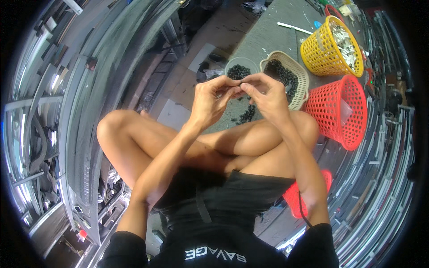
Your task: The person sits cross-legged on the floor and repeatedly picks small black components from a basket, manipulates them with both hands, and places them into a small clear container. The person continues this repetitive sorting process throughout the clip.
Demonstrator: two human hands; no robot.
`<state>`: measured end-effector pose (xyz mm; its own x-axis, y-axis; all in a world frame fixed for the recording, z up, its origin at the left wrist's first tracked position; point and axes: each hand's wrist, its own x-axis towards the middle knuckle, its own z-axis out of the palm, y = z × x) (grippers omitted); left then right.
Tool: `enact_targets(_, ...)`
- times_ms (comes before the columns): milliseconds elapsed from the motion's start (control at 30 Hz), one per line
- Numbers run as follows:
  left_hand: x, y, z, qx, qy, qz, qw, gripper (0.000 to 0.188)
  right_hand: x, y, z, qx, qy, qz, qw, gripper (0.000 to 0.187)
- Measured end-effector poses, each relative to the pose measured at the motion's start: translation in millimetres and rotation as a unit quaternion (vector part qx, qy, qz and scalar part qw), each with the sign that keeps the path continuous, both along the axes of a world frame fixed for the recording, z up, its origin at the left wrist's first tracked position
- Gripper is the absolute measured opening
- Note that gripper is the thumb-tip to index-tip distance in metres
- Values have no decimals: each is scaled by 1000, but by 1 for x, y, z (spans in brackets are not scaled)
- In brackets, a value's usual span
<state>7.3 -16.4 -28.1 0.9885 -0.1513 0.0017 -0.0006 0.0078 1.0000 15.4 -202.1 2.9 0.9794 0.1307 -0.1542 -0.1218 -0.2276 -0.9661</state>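
My left hand (211, 99) and my right hand (267, 94) meet fingertip to fingertip above my crossed legs. Both pinch a tiny dark piece (241, 84) between them, mostly covered by the fingers; its kind cannot be made out. Just beyond the hands stands a round clear tub (256, 64) with small black parts (238, 71) in it. Beside it, to the right, a cream slotted basket (302, 73) holds more small black parts. A loose heap of black parts (246, 117) lies below my hands, partly hidden by them.
To the right stand a yellow perforated basket (316, 50) of whitish pieces and a red perforated basket (322, 103) with a clear bag inside. Another red basket (293, 201) is by my right elbow. Metal profiles (85, 134) line the left, long strips (380, 192) the right.
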Motion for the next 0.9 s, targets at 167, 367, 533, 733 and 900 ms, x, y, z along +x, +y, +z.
enact_targets(167, -1, 10, 11, 178, -136, -43, 974, 10, -7, -2, -7, -35, 14, 18, 999, 18)
enact_targets(367, 9, 17, 16, 29, 12, -104, 994, 8, -15, -4, -6, 35, 1, 27, 999, 16)
enact_targets(533, 2, 11, 19, -34, 23, -43, 998, 11, -22, 8, -6, 49, -49, -27, 997, 15)
enact_targets(733, -3, 7, 15, -68, 15, -50, 996, 11, -25, 9, -18, 112, -47, -22, 992, 16)
enact_targets(900, -1, 15, 15, -48, 19, -108, 993, 12, 0, -34, -18, 140, 113, 166, 970, 22)
